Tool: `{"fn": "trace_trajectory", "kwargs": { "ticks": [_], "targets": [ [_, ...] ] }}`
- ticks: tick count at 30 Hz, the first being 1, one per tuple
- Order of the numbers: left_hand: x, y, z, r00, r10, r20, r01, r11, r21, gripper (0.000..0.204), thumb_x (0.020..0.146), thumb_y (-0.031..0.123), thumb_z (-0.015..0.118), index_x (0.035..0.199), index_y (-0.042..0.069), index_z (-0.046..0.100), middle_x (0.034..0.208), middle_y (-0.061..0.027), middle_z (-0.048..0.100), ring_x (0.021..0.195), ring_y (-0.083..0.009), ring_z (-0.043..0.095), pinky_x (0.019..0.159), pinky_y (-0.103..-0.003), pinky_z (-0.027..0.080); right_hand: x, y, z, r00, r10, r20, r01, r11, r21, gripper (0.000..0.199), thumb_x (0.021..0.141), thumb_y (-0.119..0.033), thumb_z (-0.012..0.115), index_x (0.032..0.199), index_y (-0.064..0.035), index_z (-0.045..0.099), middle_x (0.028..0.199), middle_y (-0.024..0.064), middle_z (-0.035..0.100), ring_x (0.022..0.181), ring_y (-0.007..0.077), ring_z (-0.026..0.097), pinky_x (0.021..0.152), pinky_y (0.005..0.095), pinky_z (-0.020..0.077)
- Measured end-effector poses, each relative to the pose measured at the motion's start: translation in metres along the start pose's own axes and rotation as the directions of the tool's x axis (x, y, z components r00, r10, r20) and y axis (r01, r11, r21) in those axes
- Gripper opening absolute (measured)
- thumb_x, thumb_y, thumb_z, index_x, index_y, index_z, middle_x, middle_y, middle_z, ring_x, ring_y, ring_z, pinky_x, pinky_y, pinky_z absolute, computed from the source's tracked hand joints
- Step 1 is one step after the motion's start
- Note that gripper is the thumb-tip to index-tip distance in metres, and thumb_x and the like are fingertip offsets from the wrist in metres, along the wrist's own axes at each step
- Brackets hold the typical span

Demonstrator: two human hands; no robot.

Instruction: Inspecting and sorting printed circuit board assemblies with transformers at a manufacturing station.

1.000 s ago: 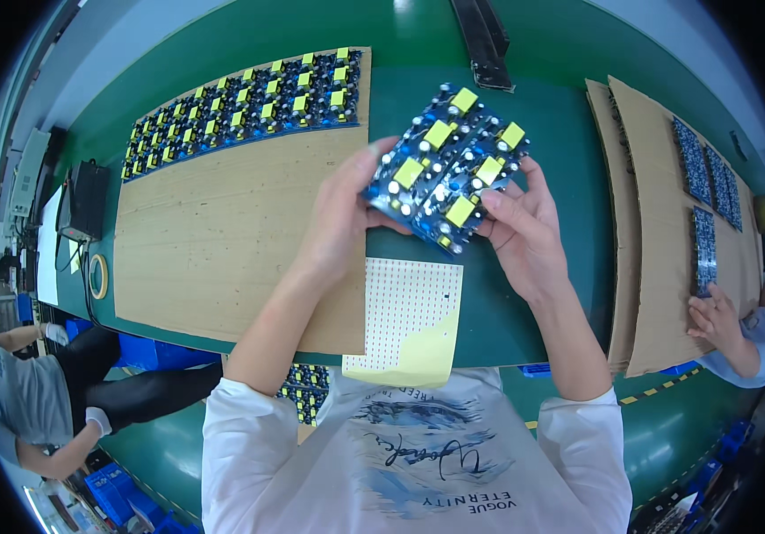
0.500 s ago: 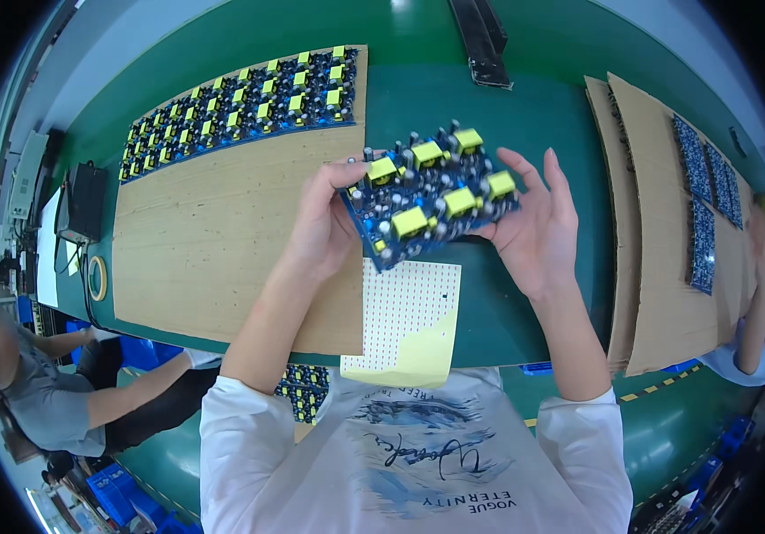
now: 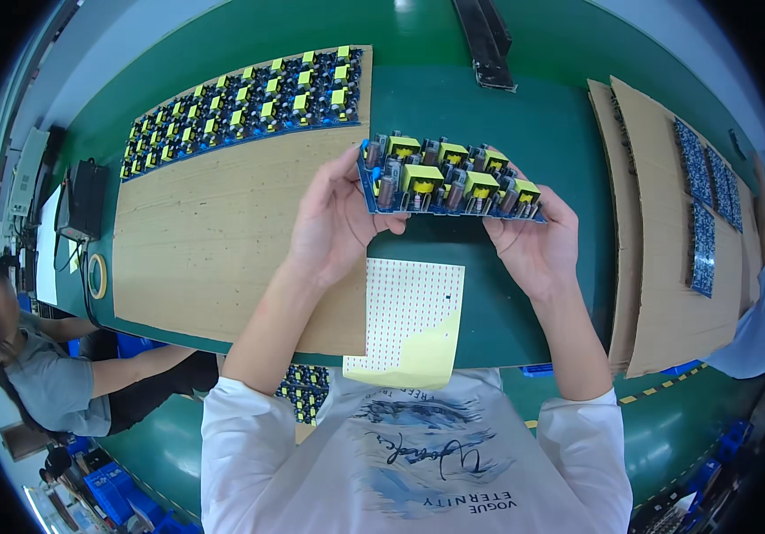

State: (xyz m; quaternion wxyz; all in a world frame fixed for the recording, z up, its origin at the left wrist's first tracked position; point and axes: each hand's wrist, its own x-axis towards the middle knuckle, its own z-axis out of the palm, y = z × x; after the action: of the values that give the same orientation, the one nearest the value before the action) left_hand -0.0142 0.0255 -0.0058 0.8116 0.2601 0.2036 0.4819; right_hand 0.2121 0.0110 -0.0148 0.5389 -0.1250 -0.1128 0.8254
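Between my two hands a blue circuit board panel (image 3: 449, 182) is held above the green table, its component side tilted up toward the far side. Yellow transformers and dark capacitors stand on it in two rows. My left hand (image 3: 336, 214) grips its left end, thumb along the edge and fingers underneath. My right hand (image 3: 538, 236) is closed round the right end, with part of its fingers hidden behind the panel. Below the panel lies a sheet of small labels (image 3: 413, 307), its yellow backing bare at the lower right, overlapping the table's near edge.
At left a cardboard sheet (image 3: 222, 240) carries several similar panels (image 3: 240, 111) along its far part. More cardboard (image 3: 658, 294) with blue boards (image 3: 704, 245) lies at right. A tape roll (image 3: 97, 276), a black box (image 3: 84, 200) and a black rail (image 3: 486, 44) are around. People sit at both sides.
The panel has tilted so its components now show from the side, and its near edge has risen. My right hand has closed from spread fingers onto the panel's right end.
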Motion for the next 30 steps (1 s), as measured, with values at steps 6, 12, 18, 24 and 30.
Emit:
{"fn": "trace_trajectory", "kwargs": {
  "ticks": [6,12,18,24,30],
  "targets": [
    [-0.002,-0.005,0.015,0.993,0.052,-0.103,-0.044,0.996,0.073,0.042,0.094,0.033,0.034,0.119,0.002,0.046,0.103,-0.0097,0.061,0.086,-0.0175,0.062,0.067,-0.034,0.053,-0.002,0.001,0.013,0.985,-0.121,-0.124,0.116,0.992,-0.043,0.049,0.083,-0.011,0.038,0.130,0.0050,0.033,0.120,0.0151,0.049,0.100,0.0215,0.056,0.083,0.0355,0.0505],
    [-0.004,-0.010,0.019,0.984,0.131,-0.123,-0.092,0.955,0.283,0.054,0.093,0.038,0.034,0.133,0.002,0.031,0.119,-0.0116,0.052,0.104,-0.0197,0.055,0.081,-0.035,0.049,0.000,0.000,0.009,0.983,-0.155,-0.101,0.147,0.985,-0.086,0.051,0.083,-0.010,0.038,0.131,0.0039,0.032,0.123,0.0137,0.047,0.104,0.0192,0.053,0.085,0.0344,0.0487],
    [-0.008,-0.020,0.025,0.950,0.301,-0.087,-0.245,0.888,0.389,0.080,0.085,0.047,0.049,0.139,0.000,0.015,0.137,-0.0143,0.030,0.125,-0.0236,0.034,0.100,-0.037,0.033,-0.002,-0.003,0.014,0.971,-0.213,-0.106,0.200,0.972,-0.125,0.050,0.084,-0.011,0.037,0.132,0.0020,0.033,0.124,0.0118,0.047,0.103,0.0183,0.054,0.086,0.0342,0.0478],
    [-0.002,-0.026,0.017,0.892,0.451,0.034,-0.356,0.654,0.668,0.094,0.076,0.069,0.044,0.139,0.003,0.019,0.136,-0.0114,0.033,0.123,-0.0259,0.038,0.097,-0.047,0.037,-0.006,-0.003,0.010,0.974,-0.219,-0.057,0.217,0.976,-0.031,0.048,0.088,-0.017,0.039,0.132,0.0017,0.034,0.124,0.0116,0.047,0.104,0.0179,0.053,0.085,0.0342,0.0481],
    [-0.002,-0.023,0.014,0.919,0.394,-0.028,-0.332,0.810,0.483,0.094,0.077,0.058,0.055,0.137,-0.001,0.015,0.134,-0.0140,0.034,0.118,-0.0260,0.044,0.091,-0.042,0.044,-0.004,-0.002,0.014,0.985,-0.164,-0.046,0.161,0.986,-0.050,0.043,0.089,-0.031,0.048,0.123,-0.0055,0.044,0.121,0.0165,0.048,0.106,0.0246,0.050,0.083,0.0397,0.0466]
  ]
}}
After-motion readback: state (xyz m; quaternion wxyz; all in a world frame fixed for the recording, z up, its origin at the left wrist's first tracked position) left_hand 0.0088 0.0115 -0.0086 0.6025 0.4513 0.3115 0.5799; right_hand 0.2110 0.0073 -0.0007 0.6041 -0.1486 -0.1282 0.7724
